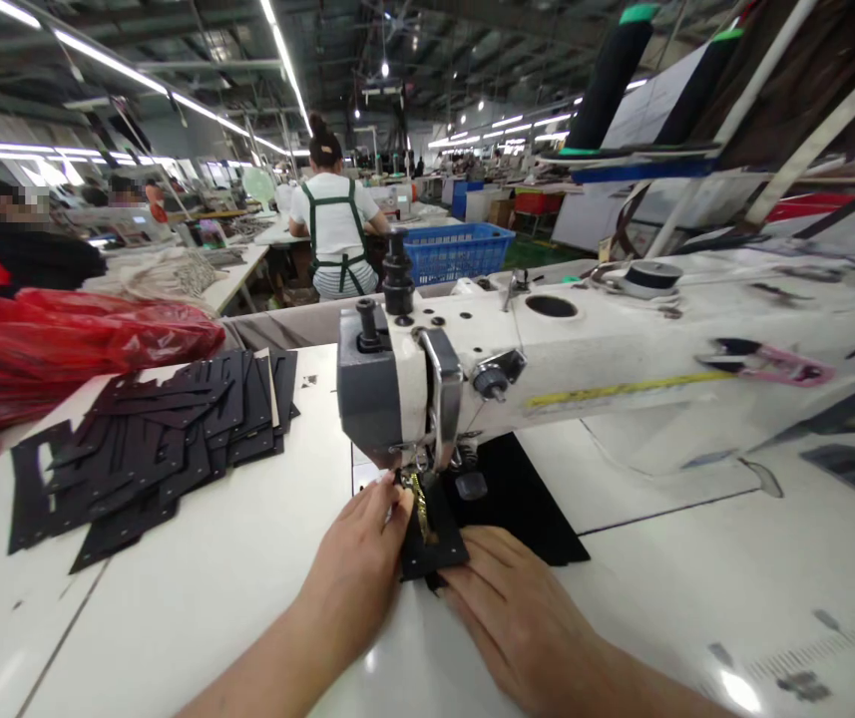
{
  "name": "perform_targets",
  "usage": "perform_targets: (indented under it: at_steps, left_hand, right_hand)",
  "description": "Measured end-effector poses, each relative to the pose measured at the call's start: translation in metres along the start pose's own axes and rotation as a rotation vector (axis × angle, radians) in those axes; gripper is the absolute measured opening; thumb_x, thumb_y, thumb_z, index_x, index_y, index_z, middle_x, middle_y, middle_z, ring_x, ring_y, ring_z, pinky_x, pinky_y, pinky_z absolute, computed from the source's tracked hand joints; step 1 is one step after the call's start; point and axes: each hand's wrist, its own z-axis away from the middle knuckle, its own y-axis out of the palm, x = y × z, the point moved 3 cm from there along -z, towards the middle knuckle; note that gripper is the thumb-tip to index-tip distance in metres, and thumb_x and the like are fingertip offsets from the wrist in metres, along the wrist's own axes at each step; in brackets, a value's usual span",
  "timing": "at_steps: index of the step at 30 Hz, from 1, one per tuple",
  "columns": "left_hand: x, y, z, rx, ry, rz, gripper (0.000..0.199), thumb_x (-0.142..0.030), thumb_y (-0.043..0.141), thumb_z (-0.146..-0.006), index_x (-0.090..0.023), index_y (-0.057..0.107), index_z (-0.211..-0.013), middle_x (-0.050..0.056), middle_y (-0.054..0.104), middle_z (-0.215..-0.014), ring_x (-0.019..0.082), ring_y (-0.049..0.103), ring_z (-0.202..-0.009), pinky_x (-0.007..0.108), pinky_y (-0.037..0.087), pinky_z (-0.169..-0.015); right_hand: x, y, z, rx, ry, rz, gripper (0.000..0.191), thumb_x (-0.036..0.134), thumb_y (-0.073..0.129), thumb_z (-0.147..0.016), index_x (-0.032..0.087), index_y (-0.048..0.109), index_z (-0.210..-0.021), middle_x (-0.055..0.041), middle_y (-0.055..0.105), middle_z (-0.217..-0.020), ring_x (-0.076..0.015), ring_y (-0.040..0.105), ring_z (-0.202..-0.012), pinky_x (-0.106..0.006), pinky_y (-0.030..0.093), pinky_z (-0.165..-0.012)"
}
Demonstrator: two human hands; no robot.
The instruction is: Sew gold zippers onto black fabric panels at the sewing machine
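Currently, left hand [367, 553] pinching left edge of small black panel [438, 548] beneath sewing machine head [404, 389], fingers nearly closed. Right hand [521, 608] lying flat, fingers together, touching panel's near right corner; grip unclear. Larger black piece [521, 499] spreading behind on white bench [247, 618]; loose black pieces [150, 439] piling at left.
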Motion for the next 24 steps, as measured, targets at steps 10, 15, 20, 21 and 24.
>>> perform_targets:
  at_steps: [10,15,20,21,24]
  left_hand:
    - [-0.006,0.000,0.007,0.021,-0.077,0.012,0.054,-0.005,0.046,-0.067,-0.012,0.045,-0.121,0.016,0.050,-0.124,0.028,0.036,-0.125,0.052,0.033,-0.102]
    - [-0.009,0.003,0.011,-0.127,-0.014,-0.033,0.047,0.002,0.041,-0.066,-0.011,0.052,-0.111,0.014,0.058,-0.109,0.026,0.048,-0.113,0.049,0.037,-0.099]
    - [-0.016,-0.003,0.011,-0.225,0.051,0.011,0.029,-0.003,0.042,-0.080,-0.014,0.057,-0.102,0.009,0.059,-0.093,0.022,0.056,-0.092,0.043,0.045,-0.088]
    - [-0.017,-0.004,0.009,-0.210,0.055,0.008,0.029,-0.004,0.043,-0.081,-0.014,0.057,-0.103,0.008,0.059,-0.093,0.022,0.055,-0.090,0.042,0.047,-0.084]
    - [-0.017,-0.005,0.006,-0.152,0.075,-0.004,0.027,-0.006,0.045,-0.082,-0.014,0.057,-0.105,0.009,0.057,-0.092,0.023,0.054,-0.088,0.041,0.049,-0.076]
  right_hand:
    - [-0.026,0.008,-0.044,0.345,0.146,0.003,0.017,0.010,0.057,-0.070,0.012,0.058,-0.087,-0.0104,0.061,-0.089,-0.0232,0.056,-0.082,-0.034,0.047,-0.072]
    - [-0.046,0.014,-0.048,0.328,0.141,-0.007,0.017,0.005,0.044,-0.079,0.013,0.058,-0.081,-0.0082,0.063,-0.079,-0.0184,0.059,-0.073,-0.027,0.046,-0.065]
    - [-0.060,0.022,-0.045,0.281,0.205,-0.019,0.007,0.011,0.055,-0.076,0.015,0.060,-0.075,-0.0069,0.064,-0.082,-0.0178,0.059,-0.079,-0.026,0.046,-0.071]
    - [-0.060,0.023,-0.044,0.279,0.221,-0.016,0.005,0.012,0.057,-0.075,0.015,0.060,-0.075,-0.0068,0.065,-0.082,-0.0179,0.059,-0.080,-0.026,0.046,-0.071]
    - [-0.060,0.023,-0.040,0.293,0.284,0.011,0.005,0.012,0.058,-0.073,0.016,0.062,-0.075,-0.0055,0.066,-0.082,-0.0172,0.060,-0.080,-0.024,0.045,-0.071]
